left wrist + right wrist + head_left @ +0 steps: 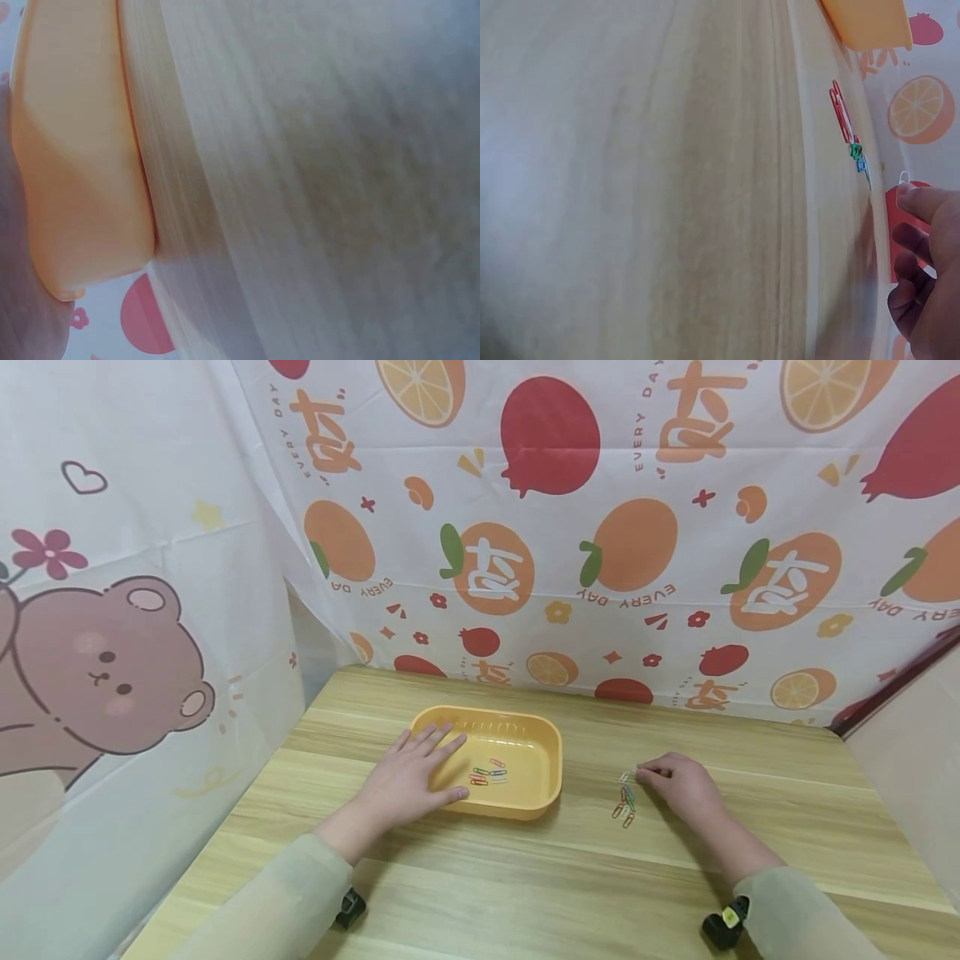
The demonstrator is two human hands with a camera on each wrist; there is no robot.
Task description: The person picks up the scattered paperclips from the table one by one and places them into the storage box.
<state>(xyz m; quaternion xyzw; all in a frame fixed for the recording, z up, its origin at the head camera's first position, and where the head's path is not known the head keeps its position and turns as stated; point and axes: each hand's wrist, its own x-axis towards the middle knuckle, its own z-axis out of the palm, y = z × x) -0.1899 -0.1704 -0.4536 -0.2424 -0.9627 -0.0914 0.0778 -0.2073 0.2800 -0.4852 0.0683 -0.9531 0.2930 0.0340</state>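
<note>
My left hand (pixel 405 781) lies with spread fingers over the left side of a yellow plastic tray (pixel 556 764), its thumb at the near rim. Several coloured paper clips (pixel 480 777) lie on the tray's floor. To the right of the tray, my right hand (pixel 686 789) pinches a white paper clip (pixel 904 177) between thumb and index finger; its wire loop sticks out past the fingertips in the right wrist view. Just left of that hand is a small group of paper clips (pixel 627 800), red, green, blue and white, on the table. The left wrist view shows the tray's outer wall (pixel 82 165).
The wood-grain table (pixel 487 885) carries the tray and clips. Behind it hangs a fruit-print cloth (pixel 551 435), and a bear-print cloth (pixel 105 668) hangs on the left. A black wrist camera (pixel 725 927) sits by the right sleeve, another (pixel 350 908) by the left.
</note>
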